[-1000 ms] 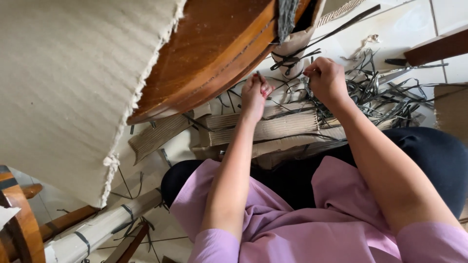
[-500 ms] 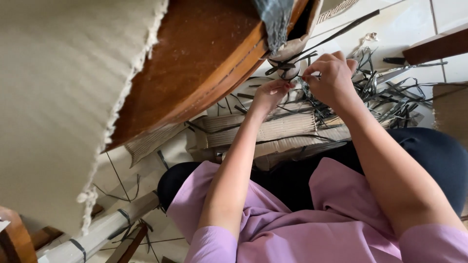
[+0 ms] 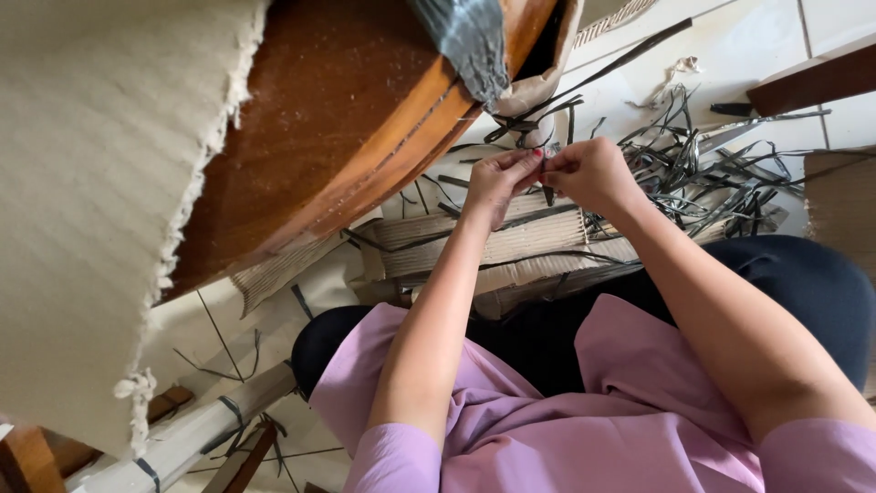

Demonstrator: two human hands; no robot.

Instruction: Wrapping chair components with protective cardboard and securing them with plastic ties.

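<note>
Both hands, left hand (image 3: 497,183) and right hand (image 3: 589,173), meet fingertip to fingertip, pinching a thin dark strip (image 3: 547,194) above the corrugated cardboard (image 3: 484,242); likely mid-separation, needing steady grip next.

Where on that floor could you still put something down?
Bare white tile lies beyond the strip pile, before the dark wooden bar. Around both hands it is crowded: black strips, corrugated cardboard, and the round wooden table.
</note>
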